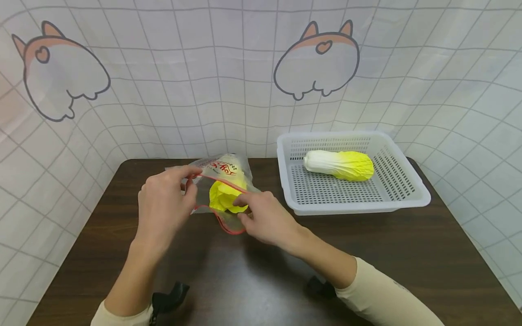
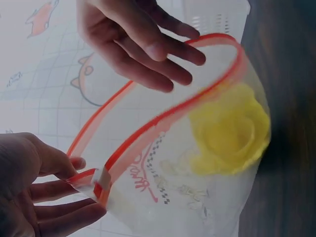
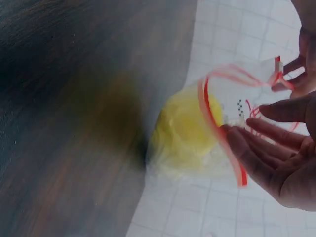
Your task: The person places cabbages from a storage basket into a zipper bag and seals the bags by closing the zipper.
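Observation:
A clear zip bag (image 1: 245, 166) with a red-edged mouth and red printing lies toward the back of the table, its mouth spread apart and facing me. Inside it is a yellow leafy napa cabbage (image 1: 222, 195), leaf end toward the mouth. My left hand (image 1: 161, 199) pinches the bag's left corner, beside the small pale slider (image 2: 102, 178) in the left wrist view. My right hand (image 1: 271, 219) is at the right side of the mouth. Its fingers (image 2: 148, 74) are loosely extended over the opening, thumb apart from them, fingertips right at the red edge.
A white slotted basket (image 1: 346, 209) stands at the back right, holding another napa cabbage (image 1: 338, 164) with a white stem and yellow leaves. Behind the dark wood table (image 1: 253, 290) hangs a white grid-patterned curtain (image 1: 228, 81). Black straps (image 1: 169, 299) lie near my wrists.

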{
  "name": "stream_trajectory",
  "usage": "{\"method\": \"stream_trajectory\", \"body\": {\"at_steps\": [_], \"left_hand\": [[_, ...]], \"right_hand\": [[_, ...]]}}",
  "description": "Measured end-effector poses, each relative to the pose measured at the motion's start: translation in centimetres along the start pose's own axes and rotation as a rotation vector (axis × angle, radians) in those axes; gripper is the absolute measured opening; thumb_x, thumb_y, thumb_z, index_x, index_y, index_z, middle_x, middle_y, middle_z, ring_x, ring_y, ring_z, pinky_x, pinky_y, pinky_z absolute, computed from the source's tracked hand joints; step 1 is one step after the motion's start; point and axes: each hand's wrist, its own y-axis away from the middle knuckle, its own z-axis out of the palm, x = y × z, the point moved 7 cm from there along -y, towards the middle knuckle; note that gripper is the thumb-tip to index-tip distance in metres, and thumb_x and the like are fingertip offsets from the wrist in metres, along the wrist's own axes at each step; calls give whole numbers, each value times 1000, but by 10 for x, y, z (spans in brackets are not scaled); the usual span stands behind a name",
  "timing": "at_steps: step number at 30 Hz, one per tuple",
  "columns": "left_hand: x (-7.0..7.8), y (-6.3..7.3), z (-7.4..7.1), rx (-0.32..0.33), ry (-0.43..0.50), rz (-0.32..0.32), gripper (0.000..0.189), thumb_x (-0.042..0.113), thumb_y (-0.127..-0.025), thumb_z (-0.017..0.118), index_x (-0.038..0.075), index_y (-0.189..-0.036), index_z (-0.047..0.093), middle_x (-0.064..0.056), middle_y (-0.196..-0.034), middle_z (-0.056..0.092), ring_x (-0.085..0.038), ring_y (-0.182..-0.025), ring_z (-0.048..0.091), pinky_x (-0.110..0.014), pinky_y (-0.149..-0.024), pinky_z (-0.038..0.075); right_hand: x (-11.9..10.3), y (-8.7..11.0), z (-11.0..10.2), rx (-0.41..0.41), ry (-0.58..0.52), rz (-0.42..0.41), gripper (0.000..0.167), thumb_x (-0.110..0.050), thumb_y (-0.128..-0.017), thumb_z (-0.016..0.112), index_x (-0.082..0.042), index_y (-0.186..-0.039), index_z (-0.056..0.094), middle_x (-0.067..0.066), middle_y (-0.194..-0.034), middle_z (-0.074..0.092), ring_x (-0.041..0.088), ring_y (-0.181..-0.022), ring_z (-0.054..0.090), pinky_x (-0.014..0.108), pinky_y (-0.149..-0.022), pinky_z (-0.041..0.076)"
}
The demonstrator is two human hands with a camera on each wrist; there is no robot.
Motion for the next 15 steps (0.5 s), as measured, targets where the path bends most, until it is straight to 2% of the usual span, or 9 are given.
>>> {"method": "stream_trajectory", "body": {"at_steps": [4,7,9,11,15], "left_hand": [[2,-5,-2,47,-11,26,28,2,-89,60,9,-106,81,-12,-85,76,-26,-61,62,-32,-43,32],[2,-8,-3,66,-3,33,25,5,-90,60,9,-104,81,-10,-84,76,-25,-60,62,-33,-44,33],[2,-9,-3,69,7,32,24,7,-91,61,9,-104,81,-10,-85,77,-25,-60,64,-33,-44,34],[1,-10,-2,65,20,28,24,8,-92,62,9,-104,82,-10,-87,78,-25,-61,66,-33,-44,36],[1,-9,0,54,36,19,23,8,-92,62,9,-104,82,-9,-89,79,-25,-62,69,-33,-44,37]], "right_hand": [[7,2,-13,14,-86,7,16,-9,-94,70,-10,-109,77,5,-101,79,11,-80,72,24,-72,58],[18,0,-31,28,-146,30,10,-11,-95,70,-10,-102,77,5,-90,78,12,-73,67,26,-68,55],[30,-3,-50,52,-148,78,9,-13,-94,70,-12,-99,78,5,-86,77,15,-70,68,29,-65,54],[45,-5,-70,71,-99,137,10,-16,-95,70,-13,-99,78,5,-86,77,17,-72,69,30,-65,52],[79,-6,-108,51,40,267,16,-22,-96,69,-13,-105,78,8,-98,78,24,-87,70,36,-72,53]]}}
